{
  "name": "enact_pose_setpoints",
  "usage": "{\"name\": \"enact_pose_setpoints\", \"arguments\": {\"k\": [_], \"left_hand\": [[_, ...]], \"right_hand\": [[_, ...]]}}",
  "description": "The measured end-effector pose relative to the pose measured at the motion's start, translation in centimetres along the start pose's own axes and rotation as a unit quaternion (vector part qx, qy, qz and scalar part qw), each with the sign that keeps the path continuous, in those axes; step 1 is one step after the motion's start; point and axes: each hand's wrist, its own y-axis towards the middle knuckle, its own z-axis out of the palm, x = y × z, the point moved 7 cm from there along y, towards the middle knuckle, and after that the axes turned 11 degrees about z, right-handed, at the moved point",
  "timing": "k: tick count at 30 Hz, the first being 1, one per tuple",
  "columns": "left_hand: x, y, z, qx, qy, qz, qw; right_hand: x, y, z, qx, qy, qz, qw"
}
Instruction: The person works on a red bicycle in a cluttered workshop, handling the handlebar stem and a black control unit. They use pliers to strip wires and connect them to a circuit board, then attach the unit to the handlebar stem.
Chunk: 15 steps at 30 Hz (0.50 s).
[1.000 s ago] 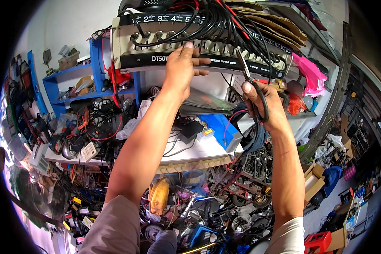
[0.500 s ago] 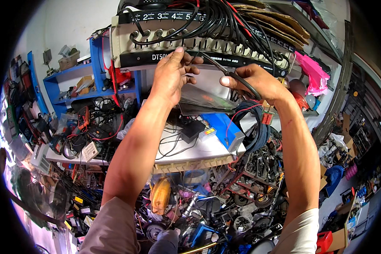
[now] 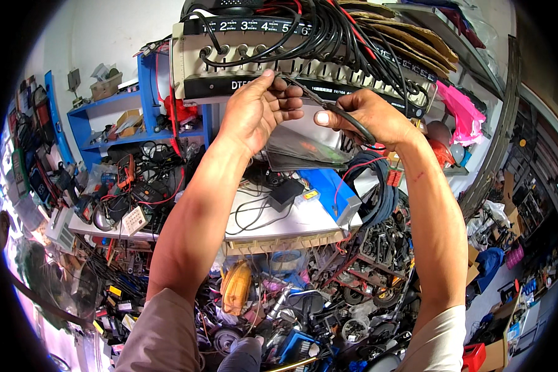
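Observation:
My left hand [image 3: 257, 108] is raised to the front of a beige multi-port device [image 3: 242, 62] with a black panel and many black cables plugged in; its fingers pinch the end of a thin black cable [image 3: 328, 108]. My right hand [image 3: 369, 118] grips the same cable a little further right, thumb on top. The cable runs from hand to hand just under the device's row of connectors. Behind the hands stands a grey metal box [image 3: 304, 149].
A white worktop [image 3: 291, 223] below carries a black adapter [image 3: 285, 193] and a blue box [image 3: 335, 189]. Blue shelves [image 3: 124, 124] stand at left with tools and wires. Coiled black cable [image 3: 381, 192] hangs at right. Scrap parts fill the floor [image 3: 304, 310].
My right hand rose from lower right up to the device and closed in on the left hand. The left hand dropped slightly from the panel, and both now hold the cable.

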Motion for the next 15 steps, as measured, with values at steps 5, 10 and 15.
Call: {"name": "enact_pose_setpoints", "arguments": {"k": [5,10,15], "left_hand": [[0.25,-0.06,-0.15,0.01,-0.001,-0.008,1.0],[0.45,-0.17,-0.14,-0.008,-0.015,-0.018,1.0],[0.68,-0.04,-0.34,-0.032,-0.027,-0.024,0.999]], "right_hand": [[-0.19,0.29,0.06,0.005,0.0,-0.01,1.0],[-0.41,0.57,0.2,0.013,0.008,-0.007,1.0],[-0.47,0.5,0.3,0.006,0.013,-0.014,1.0]]}}
